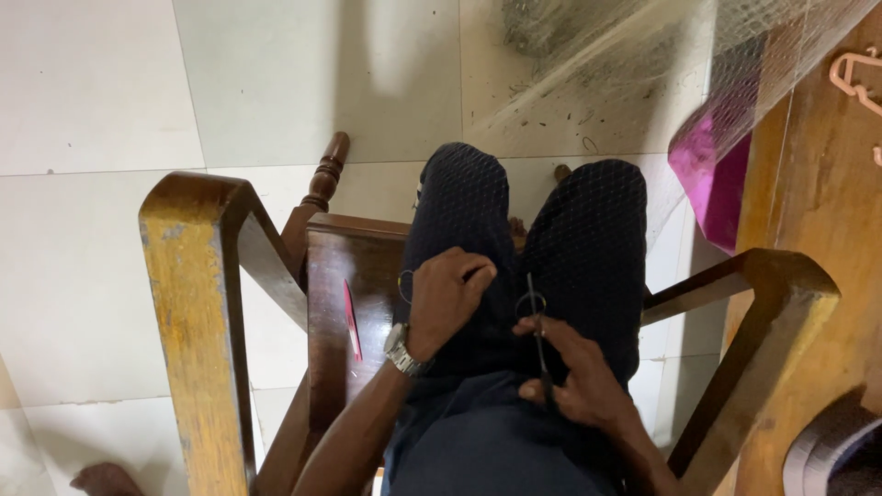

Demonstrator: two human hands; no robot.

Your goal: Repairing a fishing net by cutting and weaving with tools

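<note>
I sit in a dark wooden chair [331,276], looking down at my lap, which is covered by a fine net [570,230] over dark trousers. My left hand [446,294], with a metal wristwatch [401,351] on its wrist, is curled on my left thigh and pinches the net or a thin thread. My right hand [574,372] grips a pair of dark scissors [536,321], blades pointing away from me, just right of the left hand. What exactly the left fingers pinch is too small to tell.
Wooden armrests rise at the left [193,303] and the right [763,303]. The net stretches up to the top right over a magenta object [707,170]. A thin red stick [352,317] lies on the seat. Pale floor tiles [92,110] surround the chair.
</note>
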